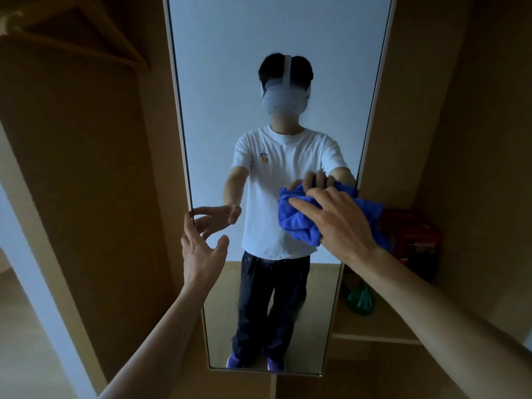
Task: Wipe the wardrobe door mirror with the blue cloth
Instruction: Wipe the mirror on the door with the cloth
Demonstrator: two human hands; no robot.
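A tall narrow mirror (276, 41) is set in the wooden wardrobe door straight ahead. It reflects a person in a white T-shirt and dark trousers. My right hand (336, 223) presses a bunched blue cloth (299, 223) flat against the glass near the mirror's right edge, at mid height, fingers spread over the cloth. My left hand (201, 243) is at the mirror's left edge with fingers spread and relaxed, fingertips touching the frame, holding nothing. Small water droplets (267, 259) dot the glass below the cloth.
Open wardrobe compartments flank the door. On the right shelf stand a dark red box (417, 240) and a green bottle (361, 300). A wooden hanger (86, 38) hangs at the upper left. A white door frame (34, 254) runs down the far left.
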